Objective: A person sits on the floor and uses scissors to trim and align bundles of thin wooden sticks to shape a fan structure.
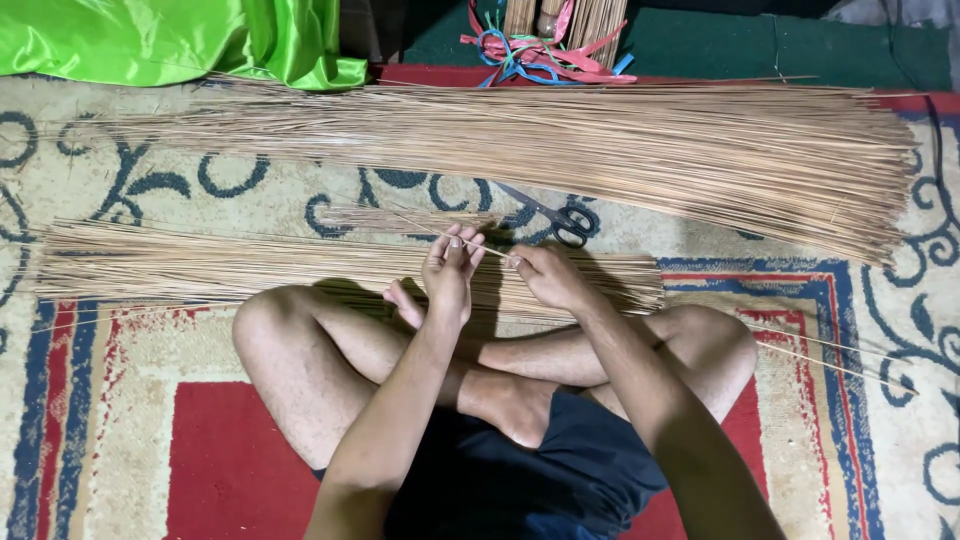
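I sit cross-legged on a patterned carpet (120,400). My left hand (449,268) and my right hand (545,275) both pinch one thin brown stick (470,243) between them, just above my knees. Directly beyond my hands a flat bundle of the same thin sticks (200,268) lies across the carpet from left to right. A much larger pile of long sticks (620,150) lies farther away, spread wide. A small loose cluster of sticks (400,218) rests between the two piles.
Black-handled scissors (560,220) lie on the carpet just beyond my right hand. Shiny green cloth (180,40) is bunched at the far left. Coloured ribbon strips (540,50) and an upright stick bundle sit at the far middle. Two stray sticks (830,355) lie right.
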